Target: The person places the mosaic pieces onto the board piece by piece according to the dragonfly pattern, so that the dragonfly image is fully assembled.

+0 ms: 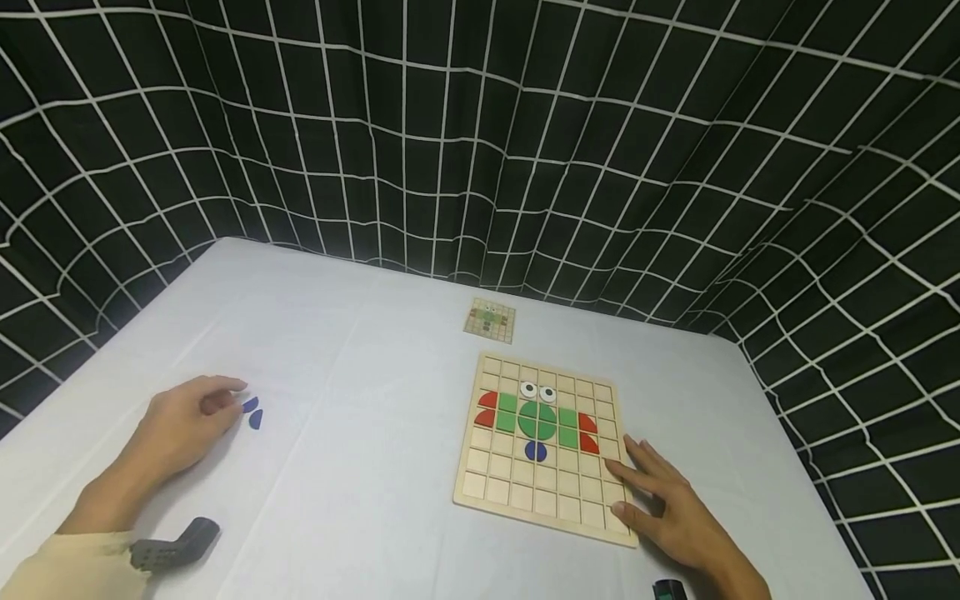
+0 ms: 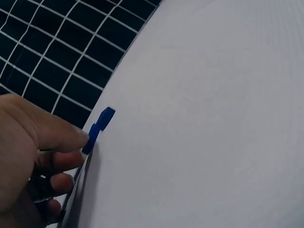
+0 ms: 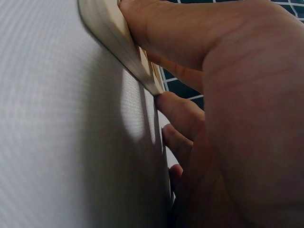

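Observation:
Two blue quarter-round pieces lie on the white tablecloth at the left. Beside them is my left hand, its thumb tip at the nearer piece and its index finger apart from the thumb. In the left wrist view the thumb meets the edge of a blue piece. On the right lies a square wooden grid board bearing green, red and blue pieces and two eye pieces. Spread fingers of my right hand rest along its right edge; the right wrist view shows the thumb against the board's side.
A small picture card with a similar pattern lies behind the board. Black curtains with white grid lines surround the table. A dark grey device is at the left wrist, another near the right.

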Tool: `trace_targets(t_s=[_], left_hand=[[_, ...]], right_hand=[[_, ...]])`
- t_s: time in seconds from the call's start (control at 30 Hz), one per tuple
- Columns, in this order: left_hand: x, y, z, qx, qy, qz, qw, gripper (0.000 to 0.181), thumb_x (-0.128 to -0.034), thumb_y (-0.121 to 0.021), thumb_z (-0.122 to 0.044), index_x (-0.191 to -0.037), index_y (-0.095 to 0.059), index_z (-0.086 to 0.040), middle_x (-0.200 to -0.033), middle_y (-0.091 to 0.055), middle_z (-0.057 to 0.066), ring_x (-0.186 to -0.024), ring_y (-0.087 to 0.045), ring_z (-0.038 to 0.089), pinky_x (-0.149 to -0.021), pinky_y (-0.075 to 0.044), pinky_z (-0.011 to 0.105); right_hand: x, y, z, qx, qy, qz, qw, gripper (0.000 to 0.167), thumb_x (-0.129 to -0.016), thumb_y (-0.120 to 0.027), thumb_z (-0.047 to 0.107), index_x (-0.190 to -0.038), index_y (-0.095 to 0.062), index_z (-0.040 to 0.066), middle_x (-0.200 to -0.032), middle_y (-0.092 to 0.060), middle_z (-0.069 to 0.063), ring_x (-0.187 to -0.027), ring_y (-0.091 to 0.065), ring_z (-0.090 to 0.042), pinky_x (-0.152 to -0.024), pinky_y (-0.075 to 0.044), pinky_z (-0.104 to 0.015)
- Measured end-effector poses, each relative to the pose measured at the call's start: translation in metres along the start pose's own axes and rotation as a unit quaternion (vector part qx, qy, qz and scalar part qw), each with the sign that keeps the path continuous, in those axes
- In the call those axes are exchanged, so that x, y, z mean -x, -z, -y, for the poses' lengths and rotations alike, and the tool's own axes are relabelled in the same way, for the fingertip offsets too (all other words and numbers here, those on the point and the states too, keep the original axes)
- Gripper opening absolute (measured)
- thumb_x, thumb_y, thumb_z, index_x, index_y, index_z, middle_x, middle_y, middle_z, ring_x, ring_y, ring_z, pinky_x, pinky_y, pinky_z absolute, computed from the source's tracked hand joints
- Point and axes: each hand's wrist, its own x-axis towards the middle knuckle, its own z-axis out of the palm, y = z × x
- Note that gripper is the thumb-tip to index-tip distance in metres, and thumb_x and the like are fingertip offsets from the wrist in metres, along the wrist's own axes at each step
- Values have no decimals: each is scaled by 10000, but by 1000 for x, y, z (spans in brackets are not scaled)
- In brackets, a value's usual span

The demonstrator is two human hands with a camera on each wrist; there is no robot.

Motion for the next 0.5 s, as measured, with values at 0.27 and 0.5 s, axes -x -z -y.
trace_targets(t_s=[0.27, 0.5], left_hand=[[-6, -7, -3, -30, 34, 89, 9999, 292, -908, -697, -90, -1178, -662, 15, -992, -679, 257, -944, -617, 475, -780, -487, 615], [-9, -3, -1, 92, 121, 142, 9998, 350, -878, -724, -80, -1203, -647, 28, -1065, -644, 288, -972, -595, 489, -774, -484, 613]], right_hand=[[-1, 2, 3, 15, -158, 69, 9998, 537, -826, -809, 336, -1306, -684, 130, -1545, -391, -210, -1429, -217, -519, -1012, -200, -777], [-1, 1, 2, 42, -183, 77, 9998, 541, -822, -811, 335, -1303, -685, 123, -1543, -391, -215, -1430, -214, -520, -1021, -194, -774]])
